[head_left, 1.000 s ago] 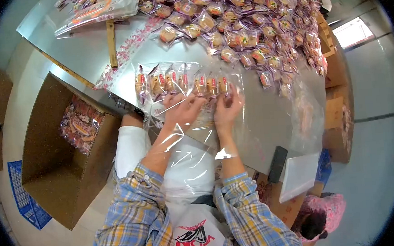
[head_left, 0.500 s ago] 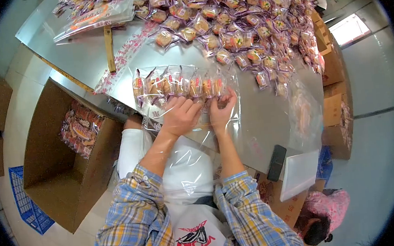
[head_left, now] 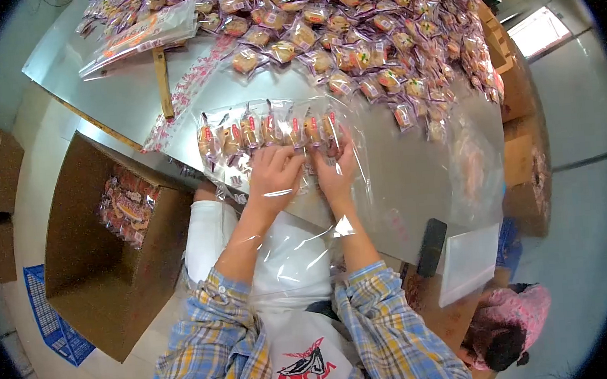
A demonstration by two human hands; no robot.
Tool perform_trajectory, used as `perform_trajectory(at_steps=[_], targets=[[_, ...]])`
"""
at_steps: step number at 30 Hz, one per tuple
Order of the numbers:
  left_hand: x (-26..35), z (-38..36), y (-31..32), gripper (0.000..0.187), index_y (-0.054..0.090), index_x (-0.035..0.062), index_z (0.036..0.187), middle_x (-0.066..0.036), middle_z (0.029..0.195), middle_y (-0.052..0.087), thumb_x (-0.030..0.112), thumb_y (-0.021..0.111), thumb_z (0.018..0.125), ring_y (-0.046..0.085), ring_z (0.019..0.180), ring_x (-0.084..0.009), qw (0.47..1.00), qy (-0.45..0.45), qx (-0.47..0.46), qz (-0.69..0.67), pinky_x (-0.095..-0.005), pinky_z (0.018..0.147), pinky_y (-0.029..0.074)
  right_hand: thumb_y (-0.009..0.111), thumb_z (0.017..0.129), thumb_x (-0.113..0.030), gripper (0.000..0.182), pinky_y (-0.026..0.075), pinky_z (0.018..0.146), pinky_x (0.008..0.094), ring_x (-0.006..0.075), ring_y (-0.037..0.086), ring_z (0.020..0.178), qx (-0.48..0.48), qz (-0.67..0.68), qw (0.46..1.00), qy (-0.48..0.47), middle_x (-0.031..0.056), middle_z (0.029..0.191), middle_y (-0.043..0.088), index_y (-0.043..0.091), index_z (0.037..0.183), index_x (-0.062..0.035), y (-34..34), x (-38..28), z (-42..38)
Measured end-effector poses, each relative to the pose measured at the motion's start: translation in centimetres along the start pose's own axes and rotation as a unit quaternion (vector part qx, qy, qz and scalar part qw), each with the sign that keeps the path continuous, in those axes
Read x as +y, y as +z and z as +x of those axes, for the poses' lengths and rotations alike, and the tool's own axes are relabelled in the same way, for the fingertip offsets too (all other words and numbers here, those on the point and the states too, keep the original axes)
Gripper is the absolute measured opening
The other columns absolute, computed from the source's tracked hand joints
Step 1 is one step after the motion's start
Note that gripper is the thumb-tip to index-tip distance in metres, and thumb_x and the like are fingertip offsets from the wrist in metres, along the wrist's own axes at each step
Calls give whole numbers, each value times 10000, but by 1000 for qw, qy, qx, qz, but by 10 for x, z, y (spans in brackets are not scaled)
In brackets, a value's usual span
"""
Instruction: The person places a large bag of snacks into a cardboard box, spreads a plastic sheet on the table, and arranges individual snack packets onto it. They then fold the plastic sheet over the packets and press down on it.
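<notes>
A row of several individually wrapped cakes (head_left: pixel 250 131) lies on the metal table under a large clear plastic bag (head_left: pixel 356 178). My left hand (head_left: pixel 274 177), fingers curled, grips the near ends of the middle packets. At the row's right end, my right hand (head_left: pixel 335 171) has its thumb and fingers around the last packets. The bag's clear film stretches back over both wrists and forearms, with bright glints on it. My fingertips are partly hidden among the wrappers.
A big heap of wrapped cakes (head_left: pixel 348 29) covers the table's far side. Printed bags (head_left: pixel 138 38) and a wooden strip (head_left: pixel 162 83) lie left. A cardboard box (head_left: pixel 86 278) holds a filled pack. A black phone (head_left: pixel 432 247) and clear bags (head_left: pixel 470 262) sit right, near another person (head_left: pixel 507 327).
The packets now stand straighter and more evenly in the row. Both hands have shifted slightly along its near edge, and the film over my forearms has moved. The view has tilted a little.
</notes>
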State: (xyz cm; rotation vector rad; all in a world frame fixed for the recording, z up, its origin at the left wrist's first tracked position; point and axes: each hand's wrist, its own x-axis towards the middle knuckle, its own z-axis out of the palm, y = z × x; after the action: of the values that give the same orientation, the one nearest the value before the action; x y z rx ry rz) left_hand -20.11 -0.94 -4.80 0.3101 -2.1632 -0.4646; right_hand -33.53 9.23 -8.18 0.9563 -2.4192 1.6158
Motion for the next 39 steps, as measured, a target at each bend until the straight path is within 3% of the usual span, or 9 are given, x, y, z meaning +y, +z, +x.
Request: perform_trajectory(at_steps=[5,8,9,17,23,26,34,38,39], targets=[[36,-8,-19,290,693,70,1077,-117,1050,637,57,744,792,626,909,-321,993,-119,-1,2,-439,831,510,848,825,-292,732,527,824,405,275,608,917,-14,-64,997,34,153,1057,632,511,1406,-1,-4,-17,2],[40,-21,-21,301,670,47,1134,-84,972,602,8,716,839,601,866,-221,935,-341,89,-36,-360,785,498,841,823,-281,741,524,802,399,254,582,857,-9,-69,997,14,134,987,607,495,1419,-7,-3,-25,1],[41,-18,-31,422,599,-2,1281,-166,1165,633,16,708,873,642,1020,-291,889,-443,61,-98,-384,893,523,837,825,-269,739,525,799,395,250,584,856,-4,-61,998,3,132,984,607,490,1425,-14,-4,-23,0],[25,-24,-38,624,435,-14,1508,-229,1358,579,18,674,932,597,1221,-285,878,-409,144,-205,-385,972,511,794,840,-146,694,533,757,357,220,611,826,3,23,999,-22,96,933,609,479,1450,-47,-2,-4,-3],[14,8,-52,477,557,3,1389,-181,1114,677,103,717,950,713,888,-219,854,-502,71,-116,-352,763,563,748,861,-97,642,522,720,346,196,592,761,17,29,999,-35,59,857,580,482,1444,-55,-2,-4,-4],[7,15,-50,405,596,-3,1321,-139,955,703,146,713,963,700,737,-206,888,-435,118,-86,-344,703,558,736,880,-46,544,501,715,312,155,570,765,-7,49,997,52,47,876,595,520,1379,-30,-3,-4,-4],[-10,7,-24,312,511,-8,1199,-96,815,696,178,674,1009,650,761,-150,786,-461,291,-291,-290,680,520,714,938,-162,195,493,679,357,207,603,727,20,42,998,46,108,831,631,597,1019,-28,-2,-9,-3],[6,-3,-23,310,470,-14,1189,-147,1094,657,131,673,1003,634,970,-170,811,-470,260,-232,-279,821,516,747,925,-168,222,475,633,318,145,562,662,9,-9,999,30,57,728,582,582,915,-20,-2,-7,-2],[8,-19,-14,272,473,-6,1138,-156,1218,608,106,675,995,598,1085,-182,853,-378,263,-246,-307,905,508,742,921,-160,206,488,639,323,155,569,649,7,30,999,12,50,707,588,587,906,-26,-1,-6,-2]])
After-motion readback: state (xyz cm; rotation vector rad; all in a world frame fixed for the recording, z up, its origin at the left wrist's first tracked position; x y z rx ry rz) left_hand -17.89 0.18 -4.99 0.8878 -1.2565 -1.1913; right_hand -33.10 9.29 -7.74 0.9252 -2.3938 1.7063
